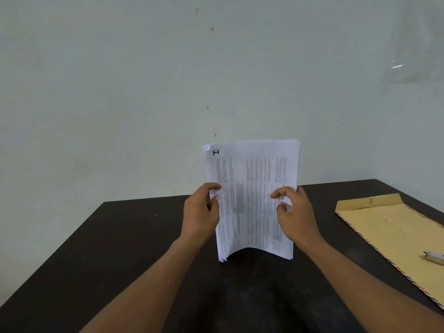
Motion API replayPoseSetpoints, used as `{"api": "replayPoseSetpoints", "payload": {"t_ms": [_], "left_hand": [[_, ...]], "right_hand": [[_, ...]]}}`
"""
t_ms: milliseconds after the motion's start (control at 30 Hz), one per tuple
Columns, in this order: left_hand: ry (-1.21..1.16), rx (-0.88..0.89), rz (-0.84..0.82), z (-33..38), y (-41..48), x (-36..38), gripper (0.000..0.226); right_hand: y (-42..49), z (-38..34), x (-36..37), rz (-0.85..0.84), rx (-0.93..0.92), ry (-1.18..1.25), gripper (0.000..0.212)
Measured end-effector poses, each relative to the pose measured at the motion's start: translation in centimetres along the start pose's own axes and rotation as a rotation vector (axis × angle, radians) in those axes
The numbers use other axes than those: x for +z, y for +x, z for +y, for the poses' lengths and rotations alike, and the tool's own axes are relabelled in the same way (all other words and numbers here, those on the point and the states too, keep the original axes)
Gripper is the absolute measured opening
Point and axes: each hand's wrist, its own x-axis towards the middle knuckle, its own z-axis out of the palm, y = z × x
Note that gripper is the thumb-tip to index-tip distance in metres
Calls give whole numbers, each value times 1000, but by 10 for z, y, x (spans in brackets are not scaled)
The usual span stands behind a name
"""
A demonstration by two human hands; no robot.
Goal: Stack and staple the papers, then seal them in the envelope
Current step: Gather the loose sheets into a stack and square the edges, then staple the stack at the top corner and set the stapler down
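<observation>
Head view: papers upright, bottom edge on bench, bowed. Left hand pinches the left edge, right hand the right, mid-height. Stack looks light and floppy, sheets likely slip; hold both long edges. Envelope well right, probable stapler on it.

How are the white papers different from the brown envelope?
The papers are white with printed lines; the envelope is yellow-brown with a striped edge. The papers stand upright on the table, bowed; the envelope lies flat. The left hand and right hand grip the papers; no hand touches the envelope. Both rest on the same table.
</observation>
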Motion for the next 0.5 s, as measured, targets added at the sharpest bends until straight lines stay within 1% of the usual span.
{"api": "replayPoseSetpoints", "payload": {"t_ms": [100,167,233,300,333,367,433,467,500], "left_hand": [[-66,-26,-18,7,6,0,26],[-100,-34,-26,13,12,0,29],[-125,-64,-34,20,15,-1,28],[-166,-131,-64,25,16,-4,25],[-173,-161,-92,25,15,-5,24],[-170,-179,-130,24,14,-6,23],[-173,-186,-218,23,10,-8,21],[-184,-176,-257,23,7,-9,21],[-201,-161,-294,24,5,-9,21]], "right_hand": [[6,-4,-6,-25,13,15,36],[7,-6,-8,-70,28,39,31],[6,-6,-11,-167,62,40,26],[7,-3,-15,-277,129,26,24],[9,-1,-18,-279,151,14,23],[11,-1,-22,-220,147,-16,22],[21,-3,-30,-11,30,-121,22],[28,-5,-33,54,-55,-168,22],[37,-10,-36,55,-118,-195,20]]}}
